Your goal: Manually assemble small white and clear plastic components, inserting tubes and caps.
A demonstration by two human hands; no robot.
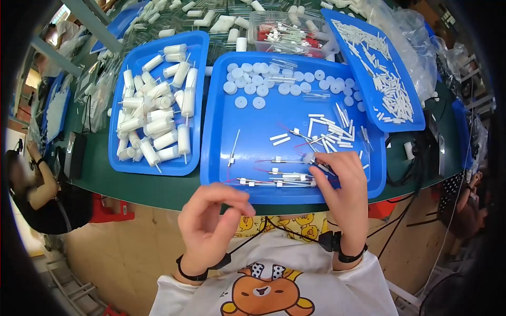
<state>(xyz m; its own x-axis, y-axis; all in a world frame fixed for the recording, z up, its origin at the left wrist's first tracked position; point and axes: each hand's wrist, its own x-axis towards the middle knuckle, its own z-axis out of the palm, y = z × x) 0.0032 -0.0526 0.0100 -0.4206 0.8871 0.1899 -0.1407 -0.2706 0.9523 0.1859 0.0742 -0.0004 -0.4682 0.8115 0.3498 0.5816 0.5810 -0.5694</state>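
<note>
My right hand (342, 181) reaches over the near right part of the blue tray (221, 126). Its thumb and index finger close on a small translucent white disc (309, 158); whether a rod runs through it is partly hidden by the fingers. Beside it lie thin metal rods with white blocks and pink threads (278, 160), and a row of similar rods (274, 183) along the near edge. My left hand (211, 224) hovers just before that edge, fingers loosely curled, thumb apart from them, nothing visible in the grasp. Short white tubes (332, 134) are scattered beyond my right hand.
Translucent round discs (258, 79) line the tray's far side. To the left, another blue tray (197, 126) holds white cylinders (158, 126). A tilted blue tray (416, 113) of small white tubes rests at the right. Behind stands a clear box (258, 39). People sit at both sides.
</note>
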